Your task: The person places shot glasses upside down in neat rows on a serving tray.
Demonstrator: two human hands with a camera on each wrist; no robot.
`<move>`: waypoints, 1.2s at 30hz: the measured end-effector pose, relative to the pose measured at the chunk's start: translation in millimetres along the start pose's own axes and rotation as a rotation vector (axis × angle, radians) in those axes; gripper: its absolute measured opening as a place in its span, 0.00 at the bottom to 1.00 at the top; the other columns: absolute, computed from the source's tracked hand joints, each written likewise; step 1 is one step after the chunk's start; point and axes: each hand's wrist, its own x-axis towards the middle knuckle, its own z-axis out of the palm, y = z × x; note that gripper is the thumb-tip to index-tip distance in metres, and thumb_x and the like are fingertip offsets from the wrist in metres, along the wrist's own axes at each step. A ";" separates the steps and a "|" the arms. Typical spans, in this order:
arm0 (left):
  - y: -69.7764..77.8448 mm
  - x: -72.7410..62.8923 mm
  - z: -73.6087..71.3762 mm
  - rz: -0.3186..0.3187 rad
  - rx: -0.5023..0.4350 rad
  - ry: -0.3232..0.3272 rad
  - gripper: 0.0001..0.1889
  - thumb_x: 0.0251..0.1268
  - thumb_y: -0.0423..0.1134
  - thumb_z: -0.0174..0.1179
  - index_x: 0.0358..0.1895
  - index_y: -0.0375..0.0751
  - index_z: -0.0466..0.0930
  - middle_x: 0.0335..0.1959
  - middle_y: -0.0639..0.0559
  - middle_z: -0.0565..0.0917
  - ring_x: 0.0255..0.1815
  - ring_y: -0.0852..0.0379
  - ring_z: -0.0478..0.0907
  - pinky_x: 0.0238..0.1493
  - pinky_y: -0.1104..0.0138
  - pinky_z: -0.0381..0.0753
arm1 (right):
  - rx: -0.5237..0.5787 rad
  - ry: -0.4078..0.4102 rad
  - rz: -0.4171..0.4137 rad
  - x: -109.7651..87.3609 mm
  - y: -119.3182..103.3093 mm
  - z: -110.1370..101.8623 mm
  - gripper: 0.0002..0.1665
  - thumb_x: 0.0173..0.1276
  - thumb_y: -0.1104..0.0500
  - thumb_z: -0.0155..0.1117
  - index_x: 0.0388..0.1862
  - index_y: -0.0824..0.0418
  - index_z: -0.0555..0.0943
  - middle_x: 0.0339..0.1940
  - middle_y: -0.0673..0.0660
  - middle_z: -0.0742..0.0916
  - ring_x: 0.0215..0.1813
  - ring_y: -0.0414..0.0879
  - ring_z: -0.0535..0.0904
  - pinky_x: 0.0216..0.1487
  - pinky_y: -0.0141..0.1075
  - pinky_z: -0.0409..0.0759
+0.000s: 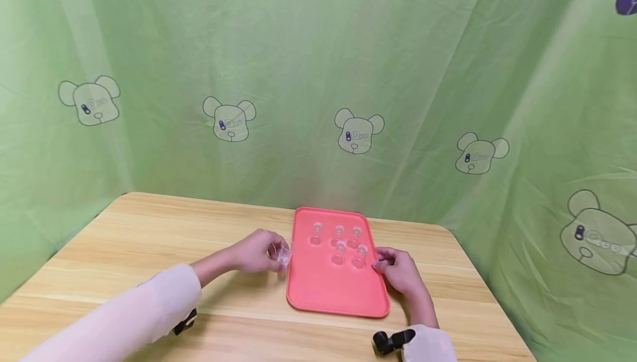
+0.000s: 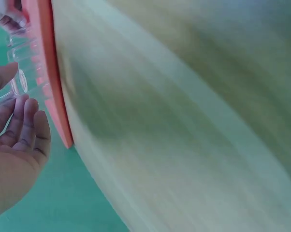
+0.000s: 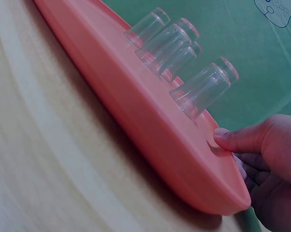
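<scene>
A red tray lies on the wooden table, with several small clear glasses standing upside down toward its far and right part. My left hand is by the tray's left edge and pinches another clear glass between thumb and fingers. That glass also shows in the left wrist view, partly overlapping the glasses behind it. On the other side, my right hand grips the tray's right rim, its thumb on the inner side near one glass and the fingers outside.
A wooden table extends around the tray on both sides. Green cloth printed with bear heads hangs behind the table and at its sides. A black wrist strap piece shows beneath the right sleeve.
</scene>
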 end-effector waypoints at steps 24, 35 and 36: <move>0.2 41.5 1.7 -0.063 -0.022 0.088 0.09 0.57 0.32 0.70 0.41 0.35 0.86 0.29 0.57 0.82 0.33 0.61 0.78 0.37 0.69 0.80 | 0.006 -0.001 0.000 2.6 4.3 0.3 0.22 0.71 0.69 0.64 0.63 0.70 0.80 0.47 0.61 0.85 0.46 0.52 0.78 0.45 0.35 0.82; 0.9 54.0 5.7 -0.082 0.032 0.083 0.13 0.56 0.33 0.72 0.45 0.31 0.87 0.33 0.54 0.86 0.35 0.59 0.80 0.40 0.68 0.82 | 0.016 -0.003 0.008 2.5 3.8 0.1 0.22 0.71 0.68 0.64 0.63 0.70 0.79 0.47 0.61 0.84 0.47 0.52 0.78 0.46 0.36 0.82; 0.6 55.2 6.5 -0.087 0.036 0.081 0.13 0.56 0.33 0.72 0.45 0.32 0.87 0.33 0.54 0.86 0.35 0.60 0.80 0.41 0.68 0.82 | 0.017 -0.004 0.011 2.5 3.6 0.1 0.22 0.71 0.68 0.64 0.63 0.69 0.79 0.47 0.61 0.84 0.47 0.52 0.78 0.46 0.36 0.82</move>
